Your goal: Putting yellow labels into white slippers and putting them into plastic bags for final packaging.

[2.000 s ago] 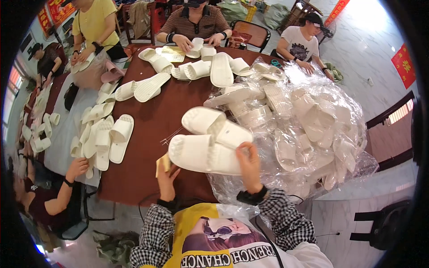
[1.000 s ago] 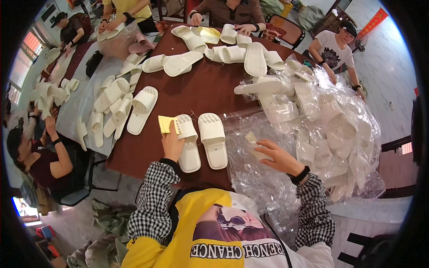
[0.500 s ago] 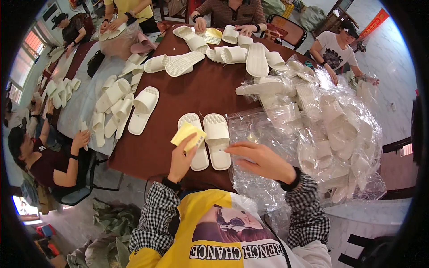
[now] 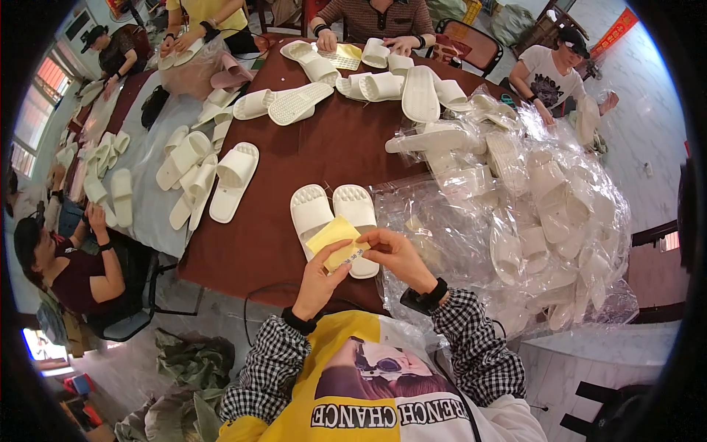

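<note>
A small yellow sheet (image 4: 333,237) with a little strip at its lower right corner sits between both hands, raised just above the near edge of the bench (image 4: 309,155). The left hand (image 4: 318,281) comes up from below with its fingers pinched on the sheet's lower left part, thumb on top. The right hand (image 4: 398,254) meets it from the right, its fingers closed on the sheet's right edge at the strip. Both wrists carry dark bands and checked sleeves.

Directly behind the sheet a pair of white slippers (image 4: 331,217) lies side by side on the dark red bench top, soles down, toes pointing away from the person; the sheet hides part of their heels. To the right of the pair, covering the bench's right side and hanging over its near right corner, is a heap of clear plastic bags (image 4: 530,221), many with white slippers inside. Another white slipper (image 4: 234,180) lies alone near the left edge of the bench, and more loose slippers (image 4: 368,81) are scattered along the far edge.

At the far edge other people sit with their hands on slippers. A second table covered in grey (image 4: 151,199) adjoins on the left, also strewn with slippers, and a seated person (image 4: 74,265) is beside it.
</note>
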Tool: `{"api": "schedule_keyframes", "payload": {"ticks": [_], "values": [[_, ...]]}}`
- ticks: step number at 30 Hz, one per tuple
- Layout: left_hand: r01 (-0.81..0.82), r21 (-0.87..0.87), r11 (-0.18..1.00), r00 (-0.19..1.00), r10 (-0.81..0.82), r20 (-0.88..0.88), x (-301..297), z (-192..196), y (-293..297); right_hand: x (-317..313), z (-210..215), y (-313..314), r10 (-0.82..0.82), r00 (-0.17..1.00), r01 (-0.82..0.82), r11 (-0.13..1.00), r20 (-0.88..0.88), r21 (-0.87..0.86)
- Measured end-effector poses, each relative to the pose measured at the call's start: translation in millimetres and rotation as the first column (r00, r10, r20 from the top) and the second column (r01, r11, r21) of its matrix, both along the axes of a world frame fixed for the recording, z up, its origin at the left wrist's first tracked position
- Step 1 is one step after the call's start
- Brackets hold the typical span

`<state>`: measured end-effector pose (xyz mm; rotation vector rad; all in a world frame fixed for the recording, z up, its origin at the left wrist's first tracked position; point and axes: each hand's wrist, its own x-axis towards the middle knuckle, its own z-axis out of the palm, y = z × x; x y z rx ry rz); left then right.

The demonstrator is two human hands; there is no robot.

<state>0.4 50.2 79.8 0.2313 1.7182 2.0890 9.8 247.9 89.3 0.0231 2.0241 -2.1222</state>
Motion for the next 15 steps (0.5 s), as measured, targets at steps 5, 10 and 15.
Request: {"api": "schedule_keyframes", "payload": {"ticks": [5,10,15], "values": [[-0.027,0.002,1.0,0.999,0.027,0.043,3,0,-2,5,-4,-5,-0.033,0.999,0.035,0.998,-0.026,0.05],[-0.044,-0.109,0.993,0.999,0.043,-0.02,5,4,-8,7,-1,-14,0.019,0.981,0.057,0.923,-0.192,0.381],[-0.029,-0.132,0.991,0.997,0.02,-0.075,4,-13,-8,11,8,-18,0.051,0.927,0.172,0.822,-0.372,0.543]]}}
